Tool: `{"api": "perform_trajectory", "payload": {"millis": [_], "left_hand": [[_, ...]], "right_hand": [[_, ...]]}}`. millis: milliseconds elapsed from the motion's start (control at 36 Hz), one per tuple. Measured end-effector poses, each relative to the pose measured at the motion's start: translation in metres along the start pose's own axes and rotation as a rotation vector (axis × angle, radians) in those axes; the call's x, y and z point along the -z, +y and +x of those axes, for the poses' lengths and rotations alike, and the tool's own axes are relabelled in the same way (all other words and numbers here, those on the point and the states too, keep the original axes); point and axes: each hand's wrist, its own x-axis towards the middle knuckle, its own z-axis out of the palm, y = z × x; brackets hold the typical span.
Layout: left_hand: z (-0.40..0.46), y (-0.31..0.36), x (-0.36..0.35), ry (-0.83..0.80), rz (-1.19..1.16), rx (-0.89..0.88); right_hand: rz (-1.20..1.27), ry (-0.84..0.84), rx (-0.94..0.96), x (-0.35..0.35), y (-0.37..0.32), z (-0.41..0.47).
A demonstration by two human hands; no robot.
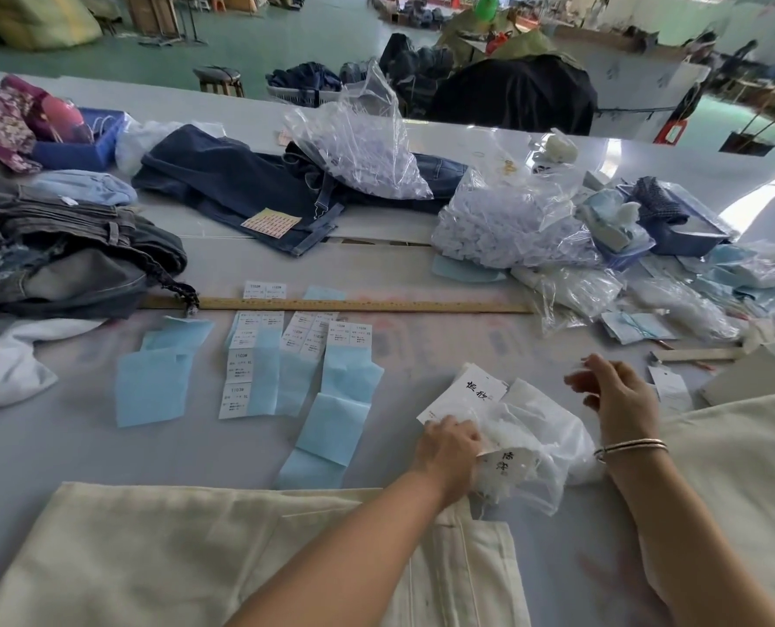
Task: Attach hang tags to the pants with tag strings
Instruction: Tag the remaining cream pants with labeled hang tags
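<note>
Here, hang tags [478,391] between both hands [449,445].

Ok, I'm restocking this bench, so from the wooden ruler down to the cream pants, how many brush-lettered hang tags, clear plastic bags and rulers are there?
Hang tags with black brush lettering: 2
Clear plastic bag: 1
Wooden ruler: 1
Total: 4

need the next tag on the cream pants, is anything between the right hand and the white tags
Nothing solid. The right hand hovers open just right of the white tags; only the clear bag lies beside them, under the left hand.
</note>
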Motion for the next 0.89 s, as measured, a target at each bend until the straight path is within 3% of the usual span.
{"api": "perform_trajectory", "payload": {"millis": [111,194,361,500,722,889], "left_hand": [[-0.009,-0.003,0.001,0.164,-0.101,-0.002],[-0.022,-0.006,0.006,0.263,-0.308,-0.03],[-0.071,-0.032,0.033,0.115,-0.756,-0.05],[-0.125,-0.054,0.058,0.175,-1.058,0.078],[-0.175,-0.059,0.066,0.093,-0.971,0.097],[-0.206,-0.065,0.078,0.043,-0.994,0.136]], "right_hand": [[0.014,-0.165,-0.062,-0.01,-0.01,-0.008],[0.086,-0.248,-0.105,-0.019,-0.015,-0.019],[0.165,-0.383,-0.217,-0.046,-0.021,-0.058],[0.321,-0.435,-0.315,-0.076,-0.023,-0.098],[0.395,-0.562,-0.382,-0.118,-0.022,-0.166],[0.701,-0.402,-0.563,-0.122,-0.025,-0.176]]}}
